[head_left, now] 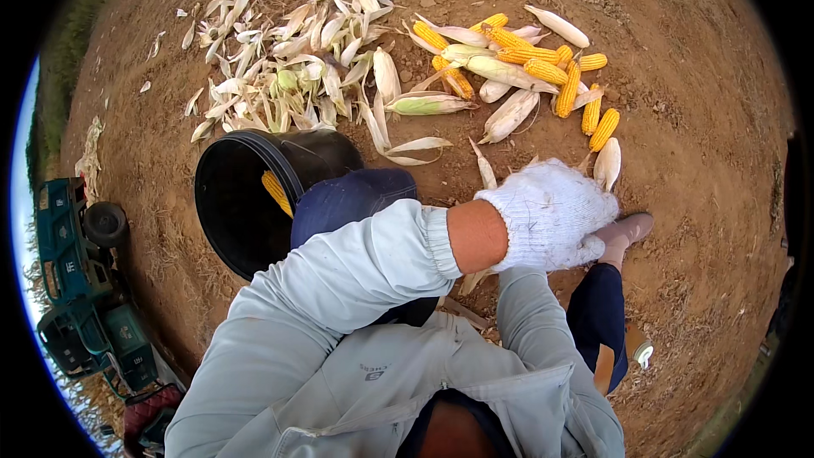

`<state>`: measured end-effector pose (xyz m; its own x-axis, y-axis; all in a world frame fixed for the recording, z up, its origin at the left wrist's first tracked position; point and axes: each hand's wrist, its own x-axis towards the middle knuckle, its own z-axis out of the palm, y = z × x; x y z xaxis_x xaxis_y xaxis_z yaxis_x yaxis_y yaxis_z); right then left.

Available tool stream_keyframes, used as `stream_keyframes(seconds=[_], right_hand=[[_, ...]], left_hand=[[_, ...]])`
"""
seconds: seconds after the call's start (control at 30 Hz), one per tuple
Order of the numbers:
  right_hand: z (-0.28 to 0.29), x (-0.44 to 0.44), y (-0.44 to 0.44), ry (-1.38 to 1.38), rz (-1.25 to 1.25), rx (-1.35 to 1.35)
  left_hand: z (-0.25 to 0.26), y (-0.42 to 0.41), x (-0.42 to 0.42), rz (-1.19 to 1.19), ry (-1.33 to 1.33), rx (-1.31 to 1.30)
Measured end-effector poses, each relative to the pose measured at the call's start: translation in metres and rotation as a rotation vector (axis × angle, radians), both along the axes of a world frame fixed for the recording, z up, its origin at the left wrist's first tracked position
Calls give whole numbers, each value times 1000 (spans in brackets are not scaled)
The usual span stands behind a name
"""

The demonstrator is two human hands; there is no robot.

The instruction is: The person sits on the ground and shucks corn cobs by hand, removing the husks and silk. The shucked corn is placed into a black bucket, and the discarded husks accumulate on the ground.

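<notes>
My left hand (547, 216), in a white knitted glove with bits of fibre stuck to it, reaches across my body to the right. Its back faces up, so its grip and whatever lies under it are hidden. The sleeve of my right arm runs up beneath this glove, and my right hand is out of sight there. A narrow dry husk (484, 164) sticks out just beyond the glove. Close past the fingers lies a pale husked ear (608, 164). Further out is a loose heap of yellow corn cobs (568, 90) and ears in husk (510, 116).
A black bucket (241, 140) lies tipped by my left knee, with one yellow cob (277, 193) visible inside. A wide pile of stripped husks (305, 70) covers the soil beyond it. My right shoe (633, 228) stands beside the glove. A green cargo vehicle (70, 254) is at far left.
</notes>
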<state>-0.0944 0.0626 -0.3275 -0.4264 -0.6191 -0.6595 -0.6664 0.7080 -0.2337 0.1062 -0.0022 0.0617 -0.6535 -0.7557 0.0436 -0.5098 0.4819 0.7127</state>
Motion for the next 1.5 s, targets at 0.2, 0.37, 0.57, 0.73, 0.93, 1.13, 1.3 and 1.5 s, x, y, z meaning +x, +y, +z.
stream_keyframes(seconds=[0.2,0.37,0.57,0.73,0.93,1.13,1.3,1.5], right_hand=[[-10,-31,8,15,-116,-14],[-3,-46,7,-247,-399,-116],[78,94,-96,-1092,-481,-287],[279,301,-164,-1496,50,-590],[298,285,-118,-1495,524,-454],[157,134,-38,36,1266,411],[56,-19,44,-26,1143,45],[148,-44,25,-252,584,246]], left_hand=[[-5,2,9,-5,28,-28],[1,13,14,-32,84,-56],[0,24,13,-92,146,-83],[7,25,15,-91,396,-167],[2,22,33,-77,471,-154],[17,22,27,-167,202,-53],[25,19,24,-125,116,-55],[35,-3,18,122,251,-100]])
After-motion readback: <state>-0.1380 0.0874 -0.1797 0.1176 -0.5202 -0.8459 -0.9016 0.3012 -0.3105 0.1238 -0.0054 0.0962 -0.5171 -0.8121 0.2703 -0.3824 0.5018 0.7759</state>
